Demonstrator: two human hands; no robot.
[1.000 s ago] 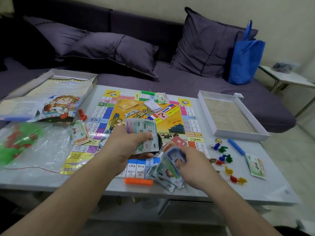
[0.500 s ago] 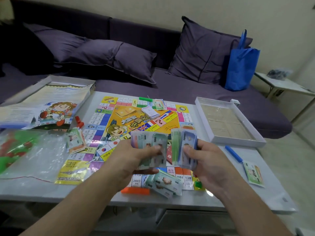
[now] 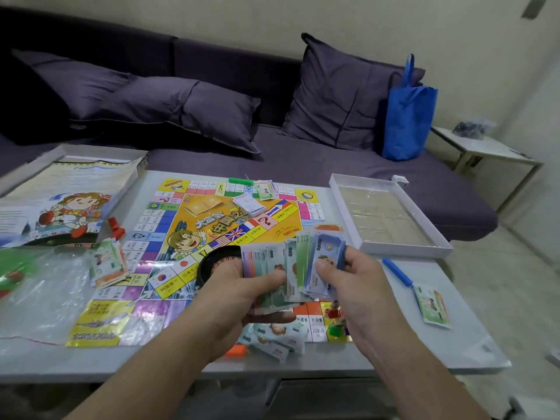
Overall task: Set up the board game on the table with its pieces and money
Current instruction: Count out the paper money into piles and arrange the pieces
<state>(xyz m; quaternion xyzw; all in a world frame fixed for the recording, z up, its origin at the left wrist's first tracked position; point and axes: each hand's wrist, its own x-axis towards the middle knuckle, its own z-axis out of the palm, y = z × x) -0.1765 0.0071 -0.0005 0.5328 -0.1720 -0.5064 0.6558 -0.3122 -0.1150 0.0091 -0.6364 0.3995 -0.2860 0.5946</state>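
Your left hand (image 3: pixel 242 286) and right hand (image 3: pixel 357 280) each grip fanned play money (image 3: pixel 272 268) over the game board (image 3: pixel 194 237) on the desk (image 3: pixel 454 344), hiding board squares. Blurry plastic bag (image 3: pixel 36 286) contents unclear; white box tray (image 3: pixel 385 219) holds beige sheets

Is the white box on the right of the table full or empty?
Empty of loose pieces: the white box lies open, showing only its beige, sectioned floor under what looks like a clear film.
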